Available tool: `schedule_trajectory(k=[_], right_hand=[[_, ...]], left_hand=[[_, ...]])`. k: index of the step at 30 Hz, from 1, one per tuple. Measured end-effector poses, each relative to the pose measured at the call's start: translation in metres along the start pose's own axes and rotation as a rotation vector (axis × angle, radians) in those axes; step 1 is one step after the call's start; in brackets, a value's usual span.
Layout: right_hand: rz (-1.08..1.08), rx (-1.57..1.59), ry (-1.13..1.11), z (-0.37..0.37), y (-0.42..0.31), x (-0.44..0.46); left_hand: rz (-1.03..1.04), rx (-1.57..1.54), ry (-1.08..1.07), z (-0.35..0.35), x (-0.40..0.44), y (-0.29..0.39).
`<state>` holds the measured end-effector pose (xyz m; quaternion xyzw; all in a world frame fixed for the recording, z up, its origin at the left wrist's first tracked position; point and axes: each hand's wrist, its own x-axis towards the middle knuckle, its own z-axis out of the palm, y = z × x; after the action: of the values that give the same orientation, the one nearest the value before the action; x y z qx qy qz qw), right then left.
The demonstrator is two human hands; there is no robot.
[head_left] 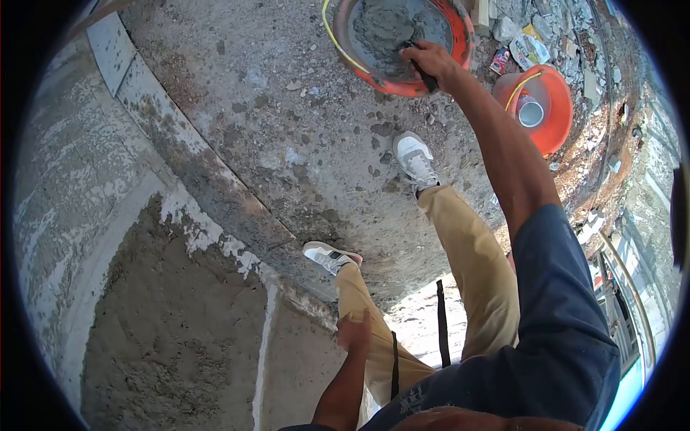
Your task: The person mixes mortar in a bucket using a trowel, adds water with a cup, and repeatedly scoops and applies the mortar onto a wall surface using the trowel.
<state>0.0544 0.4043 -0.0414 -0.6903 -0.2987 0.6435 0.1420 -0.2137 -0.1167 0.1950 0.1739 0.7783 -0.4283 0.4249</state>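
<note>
My right hand is closed round the dark handle of a trowel, at the near right rim of an orange basin. The trowel's blade cannot be made out against the wet grey mortar in the basin. A yellow cord runs along the basin's left edge. Down by my left knee, my left hand rests against the tan trousers; its fingers are blurred, and nothing in it can be made out.
An orange bucket holding a white-rimmed cup stands right of the basin. Rubble and litter lie behind it. A low concrete edge runs diagonally on the left, beside a wall with a patch of fresh mortar.
</note>
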Motion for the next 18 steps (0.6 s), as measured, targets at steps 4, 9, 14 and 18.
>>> schedule_trajectory(k=[4, 9, 14, 18], right_hand=[[-0.183, 0.037, -0.041, -0.013, 0.021, -0.047], [-0.299, -0.104, 0.049, -0.024, 0.036, -0.073], [-0.298, 0.188, 0.064, 0.012, 0.013, -0.108], [-0.390, 0.167, 0.175, 0.075, -0.002, -0.187]], left_hand=[[0.036, 0.026, 0.002, 0.006, 0.003, -0.001], [0.357, -0.095, 0.106, 0.012, 0.003, -0.042], [0.320, -0.211, 0.161, 0.003, -0.009, -0.061], [0.183, -0.175, -0.048, -0.024, 0.014, -0.070]])
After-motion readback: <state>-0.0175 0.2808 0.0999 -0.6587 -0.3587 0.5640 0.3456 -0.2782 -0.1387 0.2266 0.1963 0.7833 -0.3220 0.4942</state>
